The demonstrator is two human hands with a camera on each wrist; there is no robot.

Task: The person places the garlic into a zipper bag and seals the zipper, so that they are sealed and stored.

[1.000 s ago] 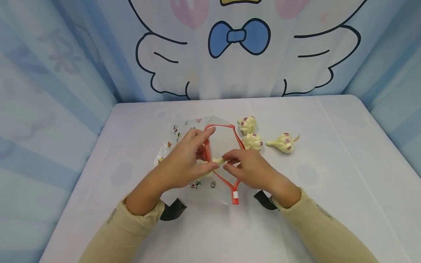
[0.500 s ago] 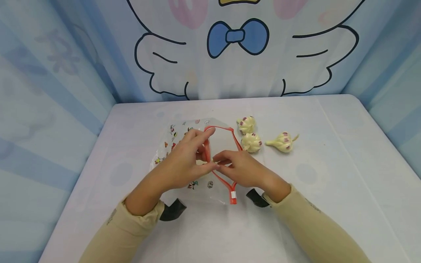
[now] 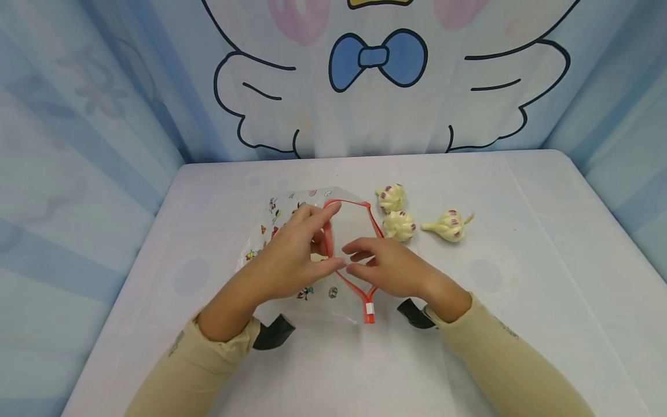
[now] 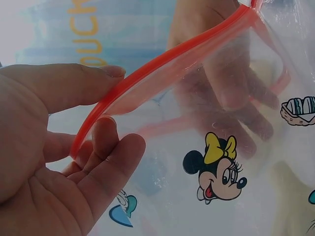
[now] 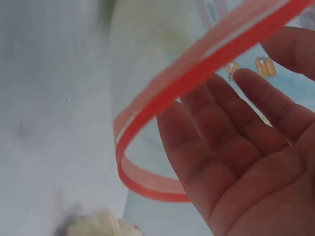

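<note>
A clear zip bag (image 3: 339, 310) with printed cartoon figures lies on the table, its red zip edge (image 4: 162, 61) spread into a wide loop. My left hand (image 3: 294, 258) pinches the left side of that edge between thumb and fingers. At the bag's mouth is my right hand (image 3: 396, 269), its fingers parted and nothing between them; in the right wrist view the palm (image 5: 261, 182) shows bare beside the red strip. Through the film in the left wrist view shows a blurred pale yellowish shape (image 4: 290, 196).
Two garlic bulbs, one at the back (image 3: 391, 198) and one nearer (image 3: 399, 225), sit close together right of the bag. Another garlic bulb (image 3: 448, 226) lies farther right. A white cloth covers the table (image 3: 521, 278); a printed curtain (image 3: 380, 116) hangs behind.
My right hand moved left into the bag's mouth with a garlic bulb, its pale stem showing at the fingertips, and let it go. The fingers have since parted and drawn slightly right.
</note>
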